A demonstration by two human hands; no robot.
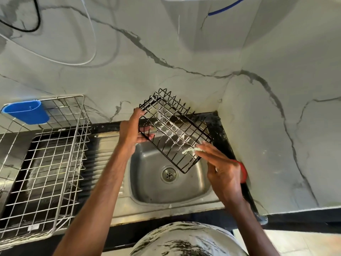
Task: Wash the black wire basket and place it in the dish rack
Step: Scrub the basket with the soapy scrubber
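1. Closest to us is a black and white shirt, and both arms reach out past it to the sink.
2. The black wire basket hangs in the air over the sink, tilted, with white soap foam on its wires. It is not in the dish rack, which stands well apart on the surface to the left.
3. I think the basket could slip. Soap makes wires slippery, and only one hand really holds it, at one end. Then it would bang into the sink.
4. Soap could also go into the rack if nobody rinses it off first.
5. The left hand reaches far out. Its grip is clamped on the basket's left end, with the fingers curled round the edge wires.
6. The right hand touches the basket's near corner with stretched-out fingers. Something white and foamy sits there. It is blurry, so I cannot tell if that grip pinches anything.
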